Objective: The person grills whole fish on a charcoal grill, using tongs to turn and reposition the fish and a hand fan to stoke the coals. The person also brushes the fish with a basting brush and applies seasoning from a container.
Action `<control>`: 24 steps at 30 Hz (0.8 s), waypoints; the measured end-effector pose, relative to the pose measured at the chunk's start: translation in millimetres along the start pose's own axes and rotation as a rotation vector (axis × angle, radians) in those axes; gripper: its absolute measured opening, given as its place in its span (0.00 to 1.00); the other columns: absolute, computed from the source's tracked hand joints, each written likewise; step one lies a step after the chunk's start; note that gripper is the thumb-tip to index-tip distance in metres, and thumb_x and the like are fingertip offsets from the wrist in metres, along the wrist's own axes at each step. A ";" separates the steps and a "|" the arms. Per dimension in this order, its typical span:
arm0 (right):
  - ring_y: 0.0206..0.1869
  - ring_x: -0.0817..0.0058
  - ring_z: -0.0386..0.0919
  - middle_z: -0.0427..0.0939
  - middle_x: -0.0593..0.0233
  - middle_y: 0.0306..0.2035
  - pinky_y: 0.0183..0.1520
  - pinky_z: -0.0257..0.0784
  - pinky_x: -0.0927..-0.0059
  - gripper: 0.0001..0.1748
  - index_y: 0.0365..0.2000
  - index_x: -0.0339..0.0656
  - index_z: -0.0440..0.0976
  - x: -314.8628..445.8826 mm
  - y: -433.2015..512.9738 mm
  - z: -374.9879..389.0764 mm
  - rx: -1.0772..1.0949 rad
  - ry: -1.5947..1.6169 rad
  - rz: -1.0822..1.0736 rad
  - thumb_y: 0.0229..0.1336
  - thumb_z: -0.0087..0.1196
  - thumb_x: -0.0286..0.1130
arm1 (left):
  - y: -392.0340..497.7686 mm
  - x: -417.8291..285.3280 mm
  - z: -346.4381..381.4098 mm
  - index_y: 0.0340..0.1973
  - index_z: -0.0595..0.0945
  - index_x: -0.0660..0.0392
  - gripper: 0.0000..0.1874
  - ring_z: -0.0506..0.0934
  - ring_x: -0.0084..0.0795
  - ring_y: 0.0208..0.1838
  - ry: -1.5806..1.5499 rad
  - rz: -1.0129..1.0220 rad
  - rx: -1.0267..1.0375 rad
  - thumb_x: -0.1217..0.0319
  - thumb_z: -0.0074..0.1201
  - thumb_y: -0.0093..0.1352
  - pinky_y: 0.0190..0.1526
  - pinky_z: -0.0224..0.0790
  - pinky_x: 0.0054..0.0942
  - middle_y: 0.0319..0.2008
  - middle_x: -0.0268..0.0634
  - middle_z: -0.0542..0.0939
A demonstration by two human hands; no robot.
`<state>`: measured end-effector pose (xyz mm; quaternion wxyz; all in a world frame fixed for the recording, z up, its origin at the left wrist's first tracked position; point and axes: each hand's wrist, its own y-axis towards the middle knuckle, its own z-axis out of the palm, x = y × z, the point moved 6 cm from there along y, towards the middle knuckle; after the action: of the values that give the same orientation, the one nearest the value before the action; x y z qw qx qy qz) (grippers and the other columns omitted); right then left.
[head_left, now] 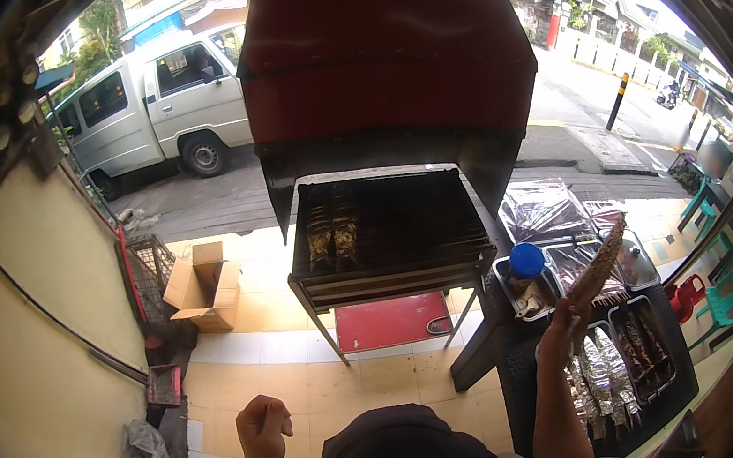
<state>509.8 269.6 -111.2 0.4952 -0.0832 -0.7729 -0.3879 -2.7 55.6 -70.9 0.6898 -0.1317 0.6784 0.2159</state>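
Observation:
My right hand [556, 336], raised over the dark side table [519, 377], grips a long brown object with a rough, woven-looking surface [602, 262], perhaps a hand fan seen edge-on. Below that hand, several foil-wrapped pieces [596, 365] lie in a tray, and beside them a tray of dark grilled food [643, 344]. My left hand [262, 422] is a closed fist in front of my body, with nothing visible in it. Ahead stands a charcoal grill [408, 223] under a dark red hood [382, 49]. Two foil-wrapped pieces [332, 237] rest on the grill's left side.
Plastic-covered trays [541, 210] and a container with a blue lid [526, 260] crowd the table's far end. An open cardboard box [206, 299] stands on the tiles at left. A red shelf [391, 323] sits under the grill. Beyond are a white van [177, 101] and green chairs [732, 295].

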 end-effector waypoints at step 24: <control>0.63 0.58 0.76 0.79 0.54 0.60 0.67 0.72 0.53 0.27 0.68 0.37 0.65 -161.3 -52.6 -51.9 0.197 0.834 0.832 0.74 0.56 0.32 | -0.8 109.2 14.2 0.32 0.82 0.65 0.10 0.81 0.24 0.23 0.435 -0.181 0.213 0.71 0.61 0.74 0.27 0.75 0.26 0.20 0.38 0.83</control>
<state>599.2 239.3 -261.5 0.8727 -0.1735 -0.4479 -0.0877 8.7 74.6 -178.7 0.5540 -0.1617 0.8153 0.0471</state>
